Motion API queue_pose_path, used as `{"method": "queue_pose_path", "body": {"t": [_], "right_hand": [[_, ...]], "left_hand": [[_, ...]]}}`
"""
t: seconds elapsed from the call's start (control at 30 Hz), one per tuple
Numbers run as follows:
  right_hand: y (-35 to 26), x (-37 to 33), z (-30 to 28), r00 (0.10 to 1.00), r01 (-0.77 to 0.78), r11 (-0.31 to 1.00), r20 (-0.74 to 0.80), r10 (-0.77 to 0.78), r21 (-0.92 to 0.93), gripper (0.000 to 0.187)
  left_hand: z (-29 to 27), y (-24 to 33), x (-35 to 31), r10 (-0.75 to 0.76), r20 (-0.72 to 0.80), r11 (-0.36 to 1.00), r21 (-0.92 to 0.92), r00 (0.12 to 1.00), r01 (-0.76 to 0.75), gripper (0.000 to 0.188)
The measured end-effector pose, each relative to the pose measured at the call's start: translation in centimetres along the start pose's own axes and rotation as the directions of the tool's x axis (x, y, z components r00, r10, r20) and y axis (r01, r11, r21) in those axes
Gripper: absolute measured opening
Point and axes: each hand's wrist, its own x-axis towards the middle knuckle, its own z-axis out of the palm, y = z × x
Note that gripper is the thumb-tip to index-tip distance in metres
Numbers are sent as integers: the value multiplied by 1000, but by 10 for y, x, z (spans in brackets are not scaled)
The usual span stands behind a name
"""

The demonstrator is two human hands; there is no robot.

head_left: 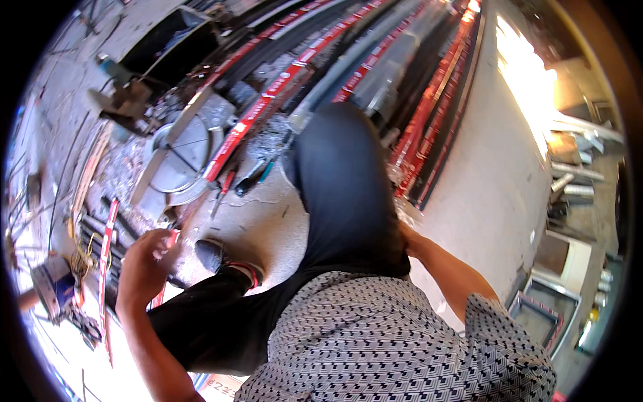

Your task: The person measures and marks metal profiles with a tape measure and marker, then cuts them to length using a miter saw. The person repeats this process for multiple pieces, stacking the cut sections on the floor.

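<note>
My left hand (146,262) is raised at the left, its fingers bent and smeared by motion. Bits of a red-and-white strip (159,296) show behind it; I cannot tell whether the hand grips it. At my right thigh, my right hand (406,240) is mostly hidden by the black trouser leg (345,194), its fingers out of sight. On the floor between my legs and the machine lie a screwdriver with a red handle (229,181) and a dark-handled tool (249,182). Beyond them is a cutting machine with a round metal turntable (175,157).
Long dark profiles with red film (288,75) stretch away ahead, with more red-filmed profiles (439,94) to the right. Metal shavings (120,164) litter the floor around the machine. A blue device (57,288) stands at left. Frames (549,315) and offcuts (576,171) lie at right.
</note>
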Motion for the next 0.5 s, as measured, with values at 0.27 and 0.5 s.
{"method": "queue_pose_path", "body": {"t": [0.27,0.5], "right_hand": [[-152,-104,94,377,815,342,-21,-926,-468,21],[-167,-208,252,-258,934,-352,801,-540,64,12]], "left_hand": [[5,-6,-2,69,61,998,9,996,-70,43],[12,-19,-5,56,60,997,56,997,-59,45]]}}
